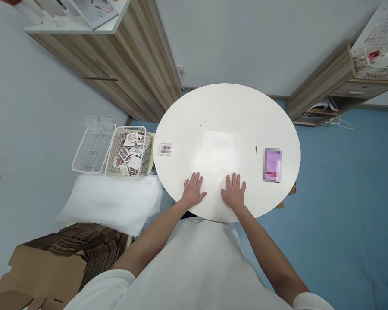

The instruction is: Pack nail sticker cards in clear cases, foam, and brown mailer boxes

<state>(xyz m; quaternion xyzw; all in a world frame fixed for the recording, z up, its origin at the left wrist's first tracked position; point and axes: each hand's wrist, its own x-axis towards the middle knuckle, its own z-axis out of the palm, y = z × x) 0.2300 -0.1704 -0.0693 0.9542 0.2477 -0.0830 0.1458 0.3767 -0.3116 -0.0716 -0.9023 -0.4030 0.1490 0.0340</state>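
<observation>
Both of my hands rest palm down near the front edge of a round white table (pixel 226 107). My left hand (pixel 193 191) lies flat with its fingers apart, holding nothing. Level with it, my right hand (pixel 234 192) is also flat and spread, with nothing in it. On the table's left side sits a small clear case (pixel 165 149) with rows of dark pink pieces inside. Toward the right edge lies a pinkish-purple item (pixel 272 165), blurred by pixelation, so its kind cannot be made out. Neither hand touches these things.
Left of the table stand a white basket (pixel 109 165) of small packaged cards and a bin (pixel 76 161) of clear plastic cases. White sheets (pixel 116 200) and folded cardboard boxes (pixel 51 275) lie nearer me. A wooden cabinet (pixel 142 56) and a shelf unit (pixel 326 82) stand behind.
</observation>
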